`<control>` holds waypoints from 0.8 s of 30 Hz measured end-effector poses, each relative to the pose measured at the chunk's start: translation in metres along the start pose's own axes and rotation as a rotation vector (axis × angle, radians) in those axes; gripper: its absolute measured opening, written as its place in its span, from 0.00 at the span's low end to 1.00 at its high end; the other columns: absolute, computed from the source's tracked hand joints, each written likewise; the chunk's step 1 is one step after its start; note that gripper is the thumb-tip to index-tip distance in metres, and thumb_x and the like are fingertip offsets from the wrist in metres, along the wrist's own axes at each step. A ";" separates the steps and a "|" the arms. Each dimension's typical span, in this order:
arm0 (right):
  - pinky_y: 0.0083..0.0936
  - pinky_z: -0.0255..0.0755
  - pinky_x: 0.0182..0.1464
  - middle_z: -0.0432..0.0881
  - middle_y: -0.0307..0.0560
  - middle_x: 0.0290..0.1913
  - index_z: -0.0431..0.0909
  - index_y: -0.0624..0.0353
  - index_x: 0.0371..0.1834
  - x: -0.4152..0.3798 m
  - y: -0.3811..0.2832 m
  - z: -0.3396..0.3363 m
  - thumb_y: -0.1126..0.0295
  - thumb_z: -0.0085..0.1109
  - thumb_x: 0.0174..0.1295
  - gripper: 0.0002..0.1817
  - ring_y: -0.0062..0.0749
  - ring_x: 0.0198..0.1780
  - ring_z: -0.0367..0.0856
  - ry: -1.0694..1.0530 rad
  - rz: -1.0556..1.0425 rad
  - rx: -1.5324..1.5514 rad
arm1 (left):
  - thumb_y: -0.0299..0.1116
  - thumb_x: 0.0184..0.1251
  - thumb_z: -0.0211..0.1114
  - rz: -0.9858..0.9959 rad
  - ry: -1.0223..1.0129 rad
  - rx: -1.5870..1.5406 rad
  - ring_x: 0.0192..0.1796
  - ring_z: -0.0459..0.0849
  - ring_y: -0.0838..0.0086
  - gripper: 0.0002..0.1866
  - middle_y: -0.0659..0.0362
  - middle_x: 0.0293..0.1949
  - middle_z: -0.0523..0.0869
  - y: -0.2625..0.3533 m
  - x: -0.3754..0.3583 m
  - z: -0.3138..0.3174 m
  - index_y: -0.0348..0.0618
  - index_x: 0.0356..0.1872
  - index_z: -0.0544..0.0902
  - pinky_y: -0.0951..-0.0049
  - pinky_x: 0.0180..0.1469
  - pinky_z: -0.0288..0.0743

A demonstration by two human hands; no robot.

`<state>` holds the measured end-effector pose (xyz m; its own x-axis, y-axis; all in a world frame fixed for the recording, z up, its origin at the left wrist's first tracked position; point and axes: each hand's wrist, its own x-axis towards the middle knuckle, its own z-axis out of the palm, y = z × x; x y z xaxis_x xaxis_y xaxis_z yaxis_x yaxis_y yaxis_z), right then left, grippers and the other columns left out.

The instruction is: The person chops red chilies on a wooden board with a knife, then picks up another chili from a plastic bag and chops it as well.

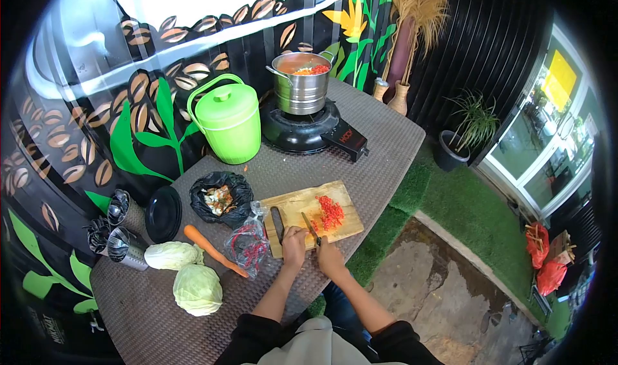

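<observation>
A wooden cutting board point(347, 226) lies at the near side of the brown woven table point(376, 143). Finely chopped red pieces point(330, 212) are heaped on its right half. My right hand point(331, 259) is closed round the handle of a small knife point(309, 223), whose blade points away from me over the board. Just left of it, my left hand point(295, 245) is closed at the board's near edge; whatever its fingers hold is too small to make out. A dark flat object point(277, 223) rests on the board's left part, beyond my left hand.
A pot point(300, 94) with red pieces stands on a black stove point(302, 132), beside a green lidded bucket point(230, 121). Left of the board are a black bag of scraps point(239, 194), a clear plastic bag point(248, 247), a carrot point(212, 249), cabbage point(197, 290) and metal cups point(127, 249).
</observation>
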<state>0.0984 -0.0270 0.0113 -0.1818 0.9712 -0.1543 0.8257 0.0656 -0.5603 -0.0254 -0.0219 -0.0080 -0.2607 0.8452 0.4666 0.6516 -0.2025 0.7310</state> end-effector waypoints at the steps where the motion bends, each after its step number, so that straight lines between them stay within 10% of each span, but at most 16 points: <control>1: 0.52 0.73 0.43 0.79 0.70 0.35 0.64 0.63 0.44 -0.007 -0.008 -0.001 0.59 0.44 0.68 0.16 0.65 0.41 0.79 0.003 0.071 -0.004 | 0.21 0.54 0.61 -0.001 -0.002 0.002 0.39 0.77 0.60 0.06 0.53 0.30 0.80 -0.001 0.000 0.000 0.38 0.32 0.86 0.65 0.42 0.73; 24: 0.51 0.74 0.44 0.80 0.69 0.38 0.64 0.64 0.48 -0.006 -0.023 -0.007 0.61 0.43 0.68 0.16 0.60 0.42 0.81 0.045 0.014 -0.073 | 0.24 0.56 0.63 0.065 0.020 0.046 0.41 0.76 0.58 0.05 0.51 0.32 0.79 0.007 -0.004 -0.008 0.33 0.32 0.84 0.63 0.45 0.72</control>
<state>0.0838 -0.0326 0.0305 -0.1471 0.9813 -0.1240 0.8650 0.0668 -0.4973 -0.0252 -0.0305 -0.0006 -0.2302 0.8210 0.5224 0.6996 -0.2335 0.6753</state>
